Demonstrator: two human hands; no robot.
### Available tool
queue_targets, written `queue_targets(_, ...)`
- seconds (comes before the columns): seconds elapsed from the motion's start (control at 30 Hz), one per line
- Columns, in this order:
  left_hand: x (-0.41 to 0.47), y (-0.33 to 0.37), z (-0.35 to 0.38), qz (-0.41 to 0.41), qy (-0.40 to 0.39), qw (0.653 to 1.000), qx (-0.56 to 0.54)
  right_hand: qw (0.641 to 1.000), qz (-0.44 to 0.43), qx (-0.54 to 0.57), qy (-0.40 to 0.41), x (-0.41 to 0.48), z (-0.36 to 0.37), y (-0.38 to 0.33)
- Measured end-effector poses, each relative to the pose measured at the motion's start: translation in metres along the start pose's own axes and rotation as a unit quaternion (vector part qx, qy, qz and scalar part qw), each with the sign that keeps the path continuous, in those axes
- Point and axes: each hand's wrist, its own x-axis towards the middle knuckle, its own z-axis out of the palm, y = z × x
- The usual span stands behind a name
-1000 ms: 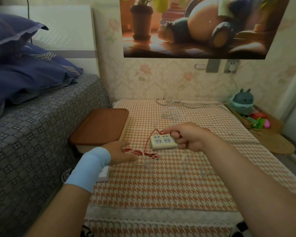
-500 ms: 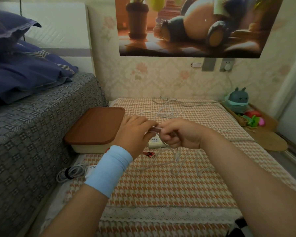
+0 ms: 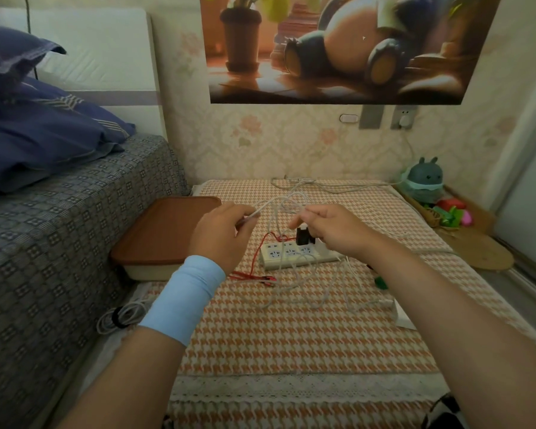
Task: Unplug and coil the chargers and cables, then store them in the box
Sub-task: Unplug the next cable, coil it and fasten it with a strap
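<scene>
Early to midway, by the look of it. At far left, off the cloth's edge beside the bed [image 3: 59, 227], one coiled white cable [image 3: 123, 314], banded in dark and apparently finished, but not yet boxed. Next along, the box [image 3: 164, 230], brown lid on, set against the bed's side; needs opening before anything goes in. Then the left hand [image 3: 223, 233], wrist in a pale blue band, pinching one end of a loose white cable [image 3: 279, 201] above the worktop [image 3: 291, 335]. Below and between the hands, a red cable [image 3: 254, 261] sprawled uncoiled, running up toward the power strip [image 3: 294, 253]. On the strip, a black charger [image 3: 304, 236], plugged in. Just above it, the right hand [image 3: 331, 227], fingers curled round the same loose white cable, holding a strand up; cannot tell whether touching the charger. Further right, more white loops trailing slack across the worktop, plus a small green item [image 3: 381, 283], too blurred to name. Left to do, judging from this: unplugging, coiling most of the leads, lifting the lid, stowing everything.
</scene>
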Motion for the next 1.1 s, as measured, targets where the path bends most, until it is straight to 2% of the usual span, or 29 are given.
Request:
queue_targets(0.1, 0.011, 0.022, -0.003, 0.024, 0.022, 0.999, 0.025, 1.0, 0.012, 0.013, -0.023, -0.008, -0.008, 0.002)
queue_targets(0.17, 0.018, 0.04, -0.003, 0.059, 0.018, 0.997, 0.046, 0.999, 0.031, 0.017, -0.003, -0.015, -0.016, 0.011)
queue_targets(0.27, 0.027, 0.067, 0.008, 0.064, -0.095, 0.991, 0.071, 0.996, 0.046, -0.081, 0.012, -0.028, -0.036, 0.029)
queue_targets(0.33, 0.03, 0.085, 0.024, 0.058, -0.192, 0.974, 0.107, 0.976, 0.09, -0.199, -0.014, -0.036, -0.049, 0.044)
queue_targets(0.4, 0.029, 0.1, 0.046, 0.078, -0.255, 0.958, 0.111, 0.955, 0.138, -0.261, -0.041, -0.045, -0.055, 0.061)
queue_targets(0.53, 0.023, 0.115, 0.095, 0.16, -0.349, 0.921, 0.07, 0.914, 0.201, -0.33, -0.124, -0.054, -0.057, 0.096)
queue_targets(0.67, 0.017, 0.108, 0.124, 0.132, -0.42, 0.893, 0.092, 0.909, 0.197, -0.341, -0.134, -0.062, -0.062, 0.115)
queue_targets(0.9, 0.016, 0.094, 0.14, 0.149, -0.431, 0.88, 0.13, 0.899, 0.157, -0.366, -0.182, -0.063, -0.048, 0.127)
queue_targets(1.0, 0.018, 0.09, 0.137, 0.209, -0.426, 0.852, 0.222, 0.893, 0.144, -0.376, -0.2, -0.061, -0.038, 0.127)
queue_targets(1.1, 0.017, 0.088, 0.133, 0.193, -0.458, 0.836, 0.233, 0.87, 0.141, -0.41, -0.233, -0.06, -0.025, 0.122)
